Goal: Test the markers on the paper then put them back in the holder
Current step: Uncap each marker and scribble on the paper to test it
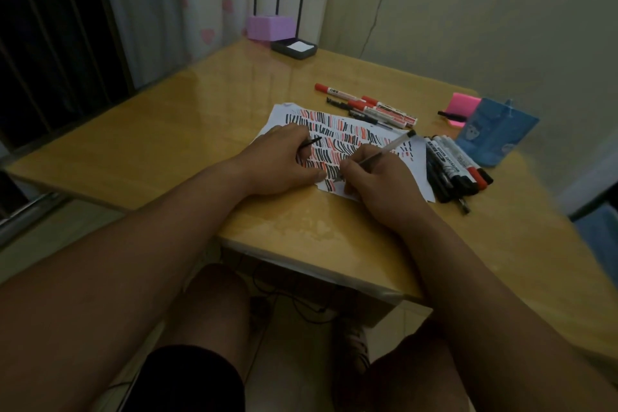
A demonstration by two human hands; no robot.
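One paper (284, 112); right hand (374, 177) grips one pen (388, 149); left hand (281, 160), one cap (312, 141).

Tip of the pen (391, 147) is hidden under the curled fingers of the right hand (378, 174); whether it touches the paper (347, 127) can't be told. The left hand (284, 160) covers the paper's near-left part and pinches a thin black piece (312, 141), mostly buried in the fingers, cap or not unclear. Print on black markers (451, 164) and red markers (378, 107) too small to read. Inside of blue holder (498, 134) not visible. Pink notes (463, 104) partly behind it. Both forearms cut off at the bottom edge.
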